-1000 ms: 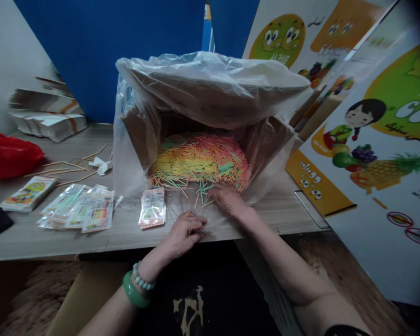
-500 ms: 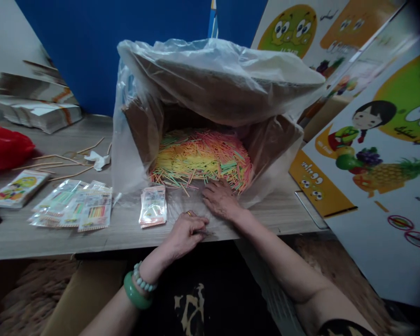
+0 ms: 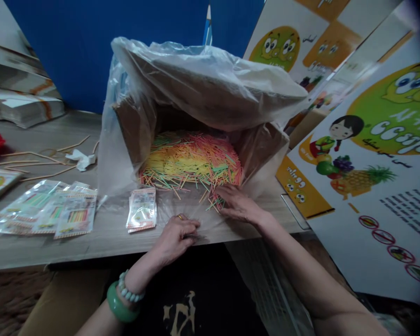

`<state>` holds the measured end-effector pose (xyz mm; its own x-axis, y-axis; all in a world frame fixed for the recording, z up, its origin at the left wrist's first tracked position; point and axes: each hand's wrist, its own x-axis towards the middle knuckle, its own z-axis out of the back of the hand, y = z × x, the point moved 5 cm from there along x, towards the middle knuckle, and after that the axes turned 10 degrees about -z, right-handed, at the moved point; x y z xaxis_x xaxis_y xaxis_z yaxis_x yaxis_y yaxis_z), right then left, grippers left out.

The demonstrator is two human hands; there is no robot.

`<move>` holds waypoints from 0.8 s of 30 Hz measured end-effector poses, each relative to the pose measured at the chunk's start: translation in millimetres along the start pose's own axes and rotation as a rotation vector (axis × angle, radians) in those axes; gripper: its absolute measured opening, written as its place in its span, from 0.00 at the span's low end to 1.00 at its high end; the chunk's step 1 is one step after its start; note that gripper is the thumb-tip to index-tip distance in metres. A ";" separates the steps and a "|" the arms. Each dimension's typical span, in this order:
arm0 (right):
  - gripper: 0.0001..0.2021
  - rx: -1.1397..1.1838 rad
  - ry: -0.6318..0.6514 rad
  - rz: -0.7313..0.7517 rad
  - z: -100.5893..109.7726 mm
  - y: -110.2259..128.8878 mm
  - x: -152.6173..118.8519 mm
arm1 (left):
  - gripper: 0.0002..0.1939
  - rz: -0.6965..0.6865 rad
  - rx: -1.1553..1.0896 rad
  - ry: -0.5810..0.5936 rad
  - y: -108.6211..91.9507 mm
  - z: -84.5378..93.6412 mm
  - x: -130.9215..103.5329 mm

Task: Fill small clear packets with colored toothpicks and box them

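An open box lined with a clear plastic bag (image 3: 210, 70) lies on the table, its mouth facing me. Inside is a heap of thin coloured sticks (image 3: 192, 158), yellow, orange, pink and green. My right hand (image 3: 236, 203), fingers spread, touches sticks at the heap's front right edge; some lie loose by its fingertips. Near the table's front edge, my left hand (image 3: 178, 235) has its fingers curled together on the bag's plastic; what they pinch is too small to make out. Left of it sits a stack of small printed packets (image 3: 142, 210).
Filled clear packets (image 3: 75, 214) lie at the left, with brown strips (image 3: 35, 155) and crumpled white paper (image 3: 82, 160) behind. Card stacks (image 3: 24, 107) stand back left. Large printed boxes (image 3: 381, 172) stand at the right. A blue panel (image 3: 91, 46) rises behind.
My right hand has moved right along the heap's edge, its fingers more spread, and several sticks now lie forward on the plastic. The view has shifted right. My left hand keeps its place.
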<state>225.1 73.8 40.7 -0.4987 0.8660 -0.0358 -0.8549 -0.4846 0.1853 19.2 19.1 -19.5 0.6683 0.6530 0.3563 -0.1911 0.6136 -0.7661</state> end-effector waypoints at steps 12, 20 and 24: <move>0.26 -0.364 -0.020 0.104 -8.5 8.9 12.3 | 0.11 -0.003 -0.003 0.011 3.1 -1.8 0.3; 0.13 -0.477 0.050 0.191 -18.0 27.4 32.3 | 0.12 -0.049 0.008 0.027 -3.5 -0.7 2.1; 0.15 -0.477 0.036 0.104 -24.3 8.1 20.4 | 0.11 -0.045 0.008 0.021 -2.9 -0.7 1.0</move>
<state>204.6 84.6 17.6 -0.5824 0.8093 -0.0766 -0.7664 -0.5781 -0.2802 20.9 17.7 -17.3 0.6917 0.6148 0.3790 -0.1656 0.6458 -0.7454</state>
